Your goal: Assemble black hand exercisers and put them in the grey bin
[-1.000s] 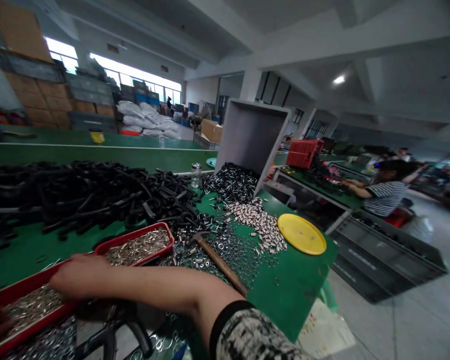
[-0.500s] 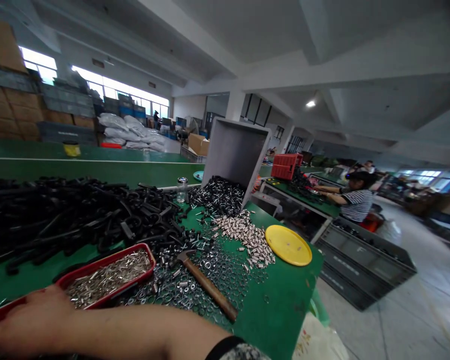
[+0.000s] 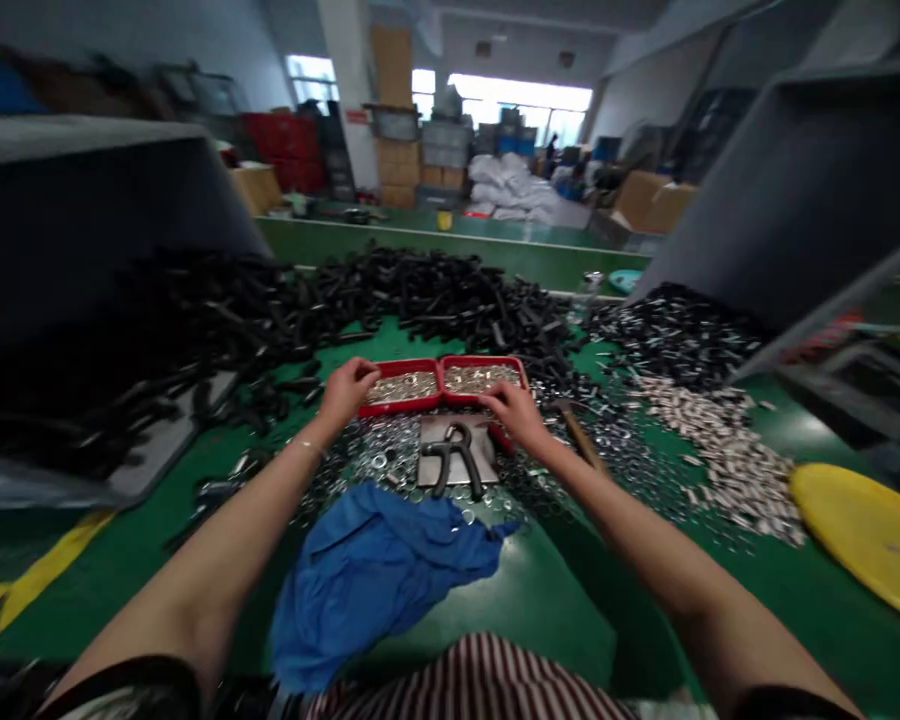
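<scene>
Two red trays stand end to end: the left tray [image 3: 401, 408] and the right tray [image 3: 525, 374], both filled with small shiny metal pins. My left hand [image 3: 341, 395] is at the outer end of the left tray, its fingertips drawn together. Over the front rim of the right tray, my right hand [image 3: 516, 412] has its fingers bent closed. Whatever either hand pinches is too small or blurred to make out. Between my hands, curved black handle-like parts [image 3: 459, 462] lie on a square metal plate [image 3: 429, 468]. A blue cloth [image 3: 375, 570] lies in front.
Black parts [image 3: 435, 290] are heaped behind the trays. Metal rings [image 3: 379, 462] surround the plate. A hammer [image 3: 581, 438], silvery cylinders [image 3: 727, 450] and a yellow lid [image 3: 870, 535] lie to the right. Tipped grey bins [image 3: 217, 190] stand at both sides.
My view has swung left and down from the right side of the bench. Both hands now show at the red trays; earlier only one arm reached across them.
</scene>
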A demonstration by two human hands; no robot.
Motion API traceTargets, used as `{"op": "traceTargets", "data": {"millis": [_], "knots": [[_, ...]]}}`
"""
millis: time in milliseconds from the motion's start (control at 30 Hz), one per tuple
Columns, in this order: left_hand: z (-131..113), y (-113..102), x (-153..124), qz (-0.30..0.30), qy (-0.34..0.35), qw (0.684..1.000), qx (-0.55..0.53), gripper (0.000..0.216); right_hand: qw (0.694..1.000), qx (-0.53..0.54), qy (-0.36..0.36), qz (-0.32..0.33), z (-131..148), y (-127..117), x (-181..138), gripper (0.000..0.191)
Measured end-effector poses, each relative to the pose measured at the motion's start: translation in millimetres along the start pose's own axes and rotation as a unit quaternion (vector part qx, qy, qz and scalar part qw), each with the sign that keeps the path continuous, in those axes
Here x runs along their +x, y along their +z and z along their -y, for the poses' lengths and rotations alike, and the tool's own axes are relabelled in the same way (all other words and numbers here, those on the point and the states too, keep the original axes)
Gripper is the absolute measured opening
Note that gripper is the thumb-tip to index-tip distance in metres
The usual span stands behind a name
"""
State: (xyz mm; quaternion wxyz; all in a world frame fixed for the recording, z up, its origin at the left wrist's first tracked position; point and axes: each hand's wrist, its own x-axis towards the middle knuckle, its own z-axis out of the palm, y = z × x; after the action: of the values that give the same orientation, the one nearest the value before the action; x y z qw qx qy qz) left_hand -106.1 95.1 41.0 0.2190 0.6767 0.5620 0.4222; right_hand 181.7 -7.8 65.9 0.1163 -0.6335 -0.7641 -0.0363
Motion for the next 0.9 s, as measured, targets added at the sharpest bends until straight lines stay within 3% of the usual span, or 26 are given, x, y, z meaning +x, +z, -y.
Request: {"op": "traceTargets", "data": {"millis": [33,100,233,433,533,667,900], "knots": [[14.3,-14.7,-11.9,-0.011,-0.014,1.0,0.002,0.024,0.998,0.052,-0.021,-0.004,-3.1,19.5,-2.6,0.023],[25.9,-24.5,-32.8,-0.024,-0.017,0.999,-0.023,0.02,0.99,0.13,-0.042,-0.018,-14.5,48.3,-14.3,0.024],[12.3,-4.7,-71.2,0.032,-0.026,0.991,-0.131,0.025,0.969,0.232,-0.074,-0.048,-29.5,77.2,-35.0,0.023],[-1.1,19.5,-108.5,0.073,-0.096,0.962,-0.244,0.029,0.928,0.341,-0.142,-0.049,-2.3,96.7,-15.7,0.017],[-0.4,28.1,-112.0,0.088,-0.075,0.975,-0.188,0.022,0.927,0.337,-0.165,-0.027,5.4,101.1,-8.1,0.019],[-5.9,37.2,-111.4,0.105,0.039,0.993,-0.033,0.016,0.942,0.285,-0.179,-0.008,6.6,105.3,-8.0,0.023],[-19.9,56.8,-107.5,0.146,0.162,0.964,0.154,0.018,0.972,0.105,-0.208,0.012,7.8,107.7,-12.1,0.03]]}}
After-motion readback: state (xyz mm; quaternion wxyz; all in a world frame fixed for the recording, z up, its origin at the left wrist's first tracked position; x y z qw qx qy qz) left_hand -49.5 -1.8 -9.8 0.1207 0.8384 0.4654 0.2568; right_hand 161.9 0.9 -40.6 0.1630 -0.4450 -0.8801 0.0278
